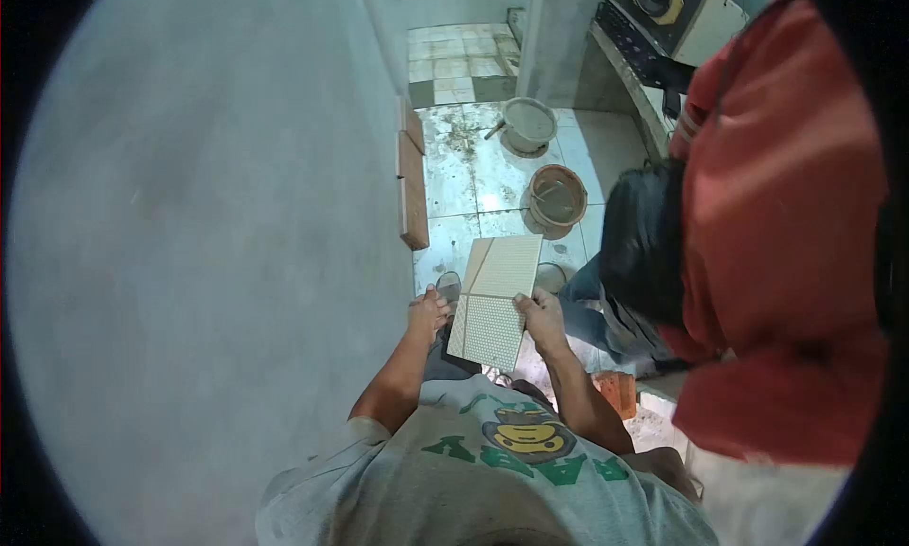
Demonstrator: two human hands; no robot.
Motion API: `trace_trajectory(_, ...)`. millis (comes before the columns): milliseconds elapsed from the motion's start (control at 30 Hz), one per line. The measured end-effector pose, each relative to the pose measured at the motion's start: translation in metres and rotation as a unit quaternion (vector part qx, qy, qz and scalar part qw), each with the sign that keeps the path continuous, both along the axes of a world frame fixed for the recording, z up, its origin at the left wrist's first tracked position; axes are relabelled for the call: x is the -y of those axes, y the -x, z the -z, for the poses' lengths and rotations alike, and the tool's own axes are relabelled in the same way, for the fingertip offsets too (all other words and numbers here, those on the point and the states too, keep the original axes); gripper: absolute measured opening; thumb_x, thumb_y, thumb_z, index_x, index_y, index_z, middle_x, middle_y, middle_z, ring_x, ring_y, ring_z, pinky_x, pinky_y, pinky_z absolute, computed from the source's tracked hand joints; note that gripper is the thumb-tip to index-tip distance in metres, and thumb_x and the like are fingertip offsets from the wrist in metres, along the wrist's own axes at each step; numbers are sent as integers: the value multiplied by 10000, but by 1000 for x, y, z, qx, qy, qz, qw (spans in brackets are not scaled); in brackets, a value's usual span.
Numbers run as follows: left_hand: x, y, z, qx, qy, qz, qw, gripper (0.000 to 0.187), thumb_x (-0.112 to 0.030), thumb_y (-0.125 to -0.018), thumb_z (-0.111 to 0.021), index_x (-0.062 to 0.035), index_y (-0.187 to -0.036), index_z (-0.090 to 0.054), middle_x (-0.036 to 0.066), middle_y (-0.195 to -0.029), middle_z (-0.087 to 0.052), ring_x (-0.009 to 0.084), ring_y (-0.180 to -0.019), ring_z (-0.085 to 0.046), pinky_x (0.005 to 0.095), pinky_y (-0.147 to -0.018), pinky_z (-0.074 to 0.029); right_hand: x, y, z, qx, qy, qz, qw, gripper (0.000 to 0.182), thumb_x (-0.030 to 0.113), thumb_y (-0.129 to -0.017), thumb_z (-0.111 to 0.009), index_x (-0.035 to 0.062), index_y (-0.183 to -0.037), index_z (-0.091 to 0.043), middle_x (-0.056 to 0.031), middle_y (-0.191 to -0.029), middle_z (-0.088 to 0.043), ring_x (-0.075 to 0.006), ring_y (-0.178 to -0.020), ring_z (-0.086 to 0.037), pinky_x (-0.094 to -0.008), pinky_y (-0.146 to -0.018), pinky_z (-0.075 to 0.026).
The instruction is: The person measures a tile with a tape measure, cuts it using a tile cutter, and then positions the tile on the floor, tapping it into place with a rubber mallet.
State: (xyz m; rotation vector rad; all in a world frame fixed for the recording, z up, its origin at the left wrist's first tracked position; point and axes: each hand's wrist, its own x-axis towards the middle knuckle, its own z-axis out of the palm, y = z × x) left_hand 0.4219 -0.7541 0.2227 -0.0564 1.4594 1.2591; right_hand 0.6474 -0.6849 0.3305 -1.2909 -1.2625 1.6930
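My right hand point(542, 321) grips the right edge of a ceramic tile point(494, 304), its thumb lying on the upper face. The tile's pale ribbed back faces up, with a raised line across its middle. My left hand point(431, 311) is beside the tile's left edge, fingers loosely bent and apart, holding nothing that I can see. Below the tile, my feet and the floor are partly hidden.
A grey wall point(227, 262) rises close on my left. Tiles or boards point(413, 200) lean at its foot. Ahead stand a brown bucket point(558, 196) and a grey bucket point(529, 123). A red garment point(786, 214) hangs at right; a brick point(617, 394) lies below.
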Motion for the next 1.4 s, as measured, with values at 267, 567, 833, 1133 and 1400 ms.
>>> trace_trajectory(267,-207,117,124,62,-129,114,983,568,-500,-956,-369,20,-1037,-583,117,-923,-659,204,-845,-619,334,-776,-464,-166,72,-6,-159,97,53,981,300,202,-886,-586,-7,-1101,-582,-61,-986,-654,-123,-813,-616,-260,-736,-486)
trace_trajectory(567,-369,175,-48,2,-15,52,999,523,-453,-962,-407,20,-1162,-503,107,-961,-629,119,-654,-550,185,-565,-477,-313,134,-15,-211,84,118,967,284,114,-890,-549,-39,-1129,-569,-84,-1047,-640,-144,-895,-603,-277,-826,-455)
trace_trajectory(833,-445,184,-18,162,-55,221,960,607,-529,-908,-476,-19,-1237,-466,133,-1133,-571,245,-1031,-559,377,-886,-465,-465,173,60,-193,162,160,954,243,108,-913,-506,-9,-1123,-542,-90,-1017,-632,-186,-893,-612,-323,-816,-481)
trace_trajectory(1133,-681,241,-25,125,-118,118,978,337,-238,-897,-606,2,-1131,-560,76,-1066,-630,182,-992,-601,333,-894,-464,-727,260,69,-119,206,50,970,160,113,-900,-552,-10,-988,-603,-79,-895,-653,-120,-721,-619,-263,-548,-500)
trace_trajectory(1400,-775,293,-17,141,-106,28,984,254,-195,-885,-625,7,-1039,-617,78,-985,-656,153,-898,-616,291,-797,-491,-885,326,94,256,-77,66,961,587,168,-763,-678,-18,-1259,-425,-187,-1023,-583,-298,-845,-598,-373,-731,-490)
